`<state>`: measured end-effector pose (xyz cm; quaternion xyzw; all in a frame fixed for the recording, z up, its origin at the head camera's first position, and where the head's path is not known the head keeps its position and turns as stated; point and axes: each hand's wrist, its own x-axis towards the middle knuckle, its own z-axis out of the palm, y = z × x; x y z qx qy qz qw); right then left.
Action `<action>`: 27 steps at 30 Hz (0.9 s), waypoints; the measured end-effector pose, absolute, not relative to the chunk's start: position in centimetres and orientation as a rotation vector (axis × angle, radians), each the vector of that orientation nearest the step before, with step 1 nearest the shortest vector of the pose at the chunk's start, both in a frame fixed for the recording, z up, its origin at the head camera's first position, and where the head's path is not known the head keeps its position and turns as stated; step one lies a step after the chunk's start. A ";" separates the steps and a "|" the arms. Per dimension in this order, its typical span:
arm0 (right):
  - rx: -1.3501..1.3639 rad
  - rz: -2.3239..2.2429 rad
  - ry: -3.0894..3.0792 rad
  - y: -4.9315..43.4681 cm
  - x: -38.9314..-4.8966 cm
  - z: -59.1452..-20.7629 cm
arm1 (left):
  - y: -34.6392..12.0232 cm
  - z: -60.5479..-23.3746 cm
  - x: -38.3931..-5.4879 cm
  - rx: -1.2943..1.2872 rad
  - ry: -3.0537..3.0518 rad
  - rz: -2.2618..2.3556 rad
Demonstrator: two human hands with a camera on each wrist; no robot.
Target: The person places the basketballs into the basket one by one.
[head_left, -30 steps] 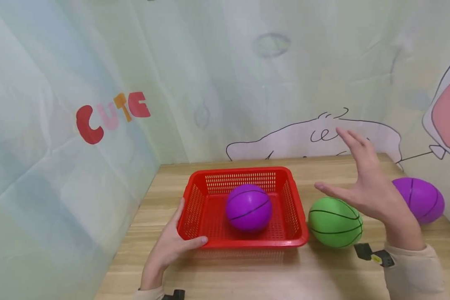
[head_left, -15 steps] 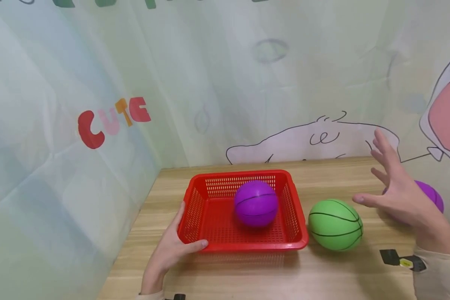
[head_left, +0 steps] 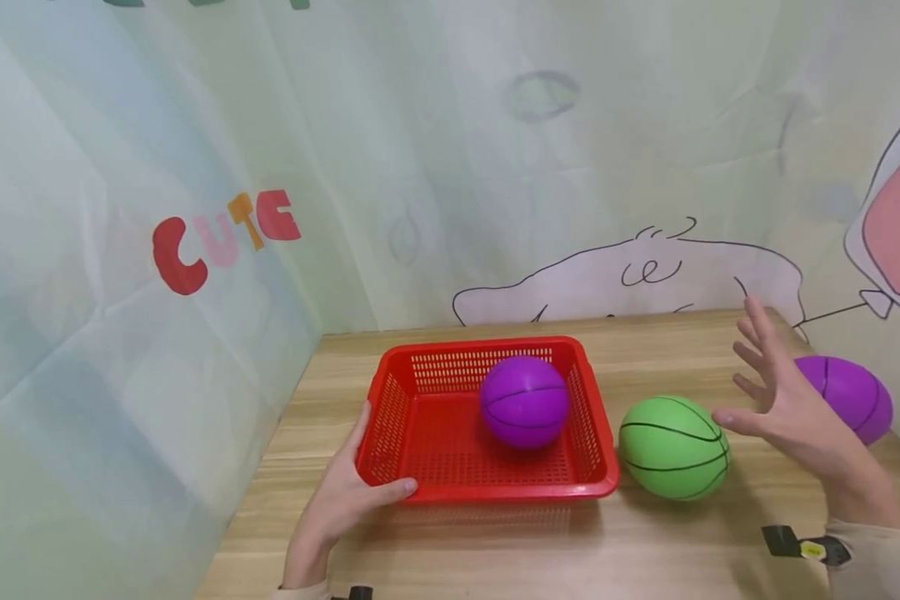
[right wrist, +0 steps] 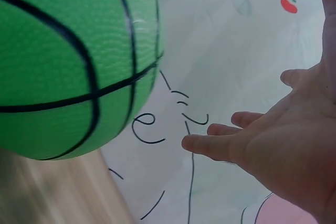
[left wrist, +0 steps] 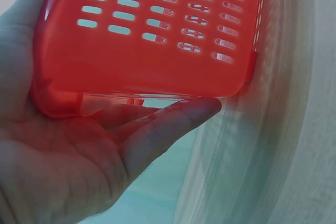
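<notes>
On the table [head_left: 487, 554], just right of the red basket [head_left: 487, 493] whose corner the left hand [head_left: 337, 493] grips, sits the green ball [head_left: 673, 450]; the right hand [head_left: 791, 412], fingers spread and empty, might send it rolling with an off-centre nudge

Basketed ball [head_left: 525, 402] and right hand [head_left: 793, 410] have shifted rightward

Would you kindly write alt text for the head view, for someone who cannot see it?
A person's left hand grips the near left corner of a red basket holding a purple ball. Their right hand, fingers spread, hovers beside a green ball on a wooden table; a second purple ball sits farther right.
</notes>
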<state>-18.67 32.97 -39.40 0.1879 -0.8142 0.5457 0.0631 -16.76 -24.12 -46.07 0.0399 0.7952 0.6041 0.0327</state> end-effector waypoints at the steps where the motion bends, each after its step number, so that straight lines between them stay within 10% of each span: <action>1: 0.569 1.668 -2.456 33.1 -18.7 -39.7 | -24.1 -46.1 -16.8 0.130 2.448 1.861; 27: 0.520 1.684 -2.575 31.5 -17.0 -46.4 | -24.1 -45.8 -16.6 0.134 2.450 1.867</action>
